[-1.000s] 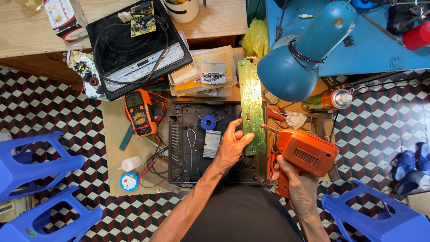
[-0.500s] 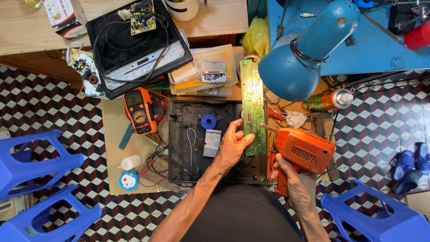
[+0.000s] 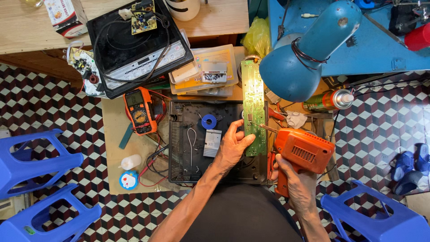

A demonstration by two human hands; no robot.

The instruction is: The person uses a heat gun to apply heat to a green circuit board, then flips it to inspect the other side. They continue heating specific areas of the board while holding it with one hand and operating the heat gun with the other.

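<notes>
blue stools [image 3: 31, 161] at far left, an orange multimeter [image 3: 139, 110] left of centre. mid-frame the left hand [image 3: 233, 145] pinches the long green circuit board [image 3: 254, 107]; right hand [image 3: 295, 181] grips an orange soldering gun [image 3: 298, 154], tip on board, under the blue lamp [image 3: 309, 49].

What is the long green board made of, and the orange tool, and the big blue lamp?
The long green board looks like rigid circuit-board laminate, matte green with tiny silvery solder dots. The orange tool, in the right hand, seems to be moulded plastic: smooth, slightly glossy, with vent slots and a thin metal tip. The blue lamp is probably painted metal; chipped, worn spots show through its dull paint.
</notes>
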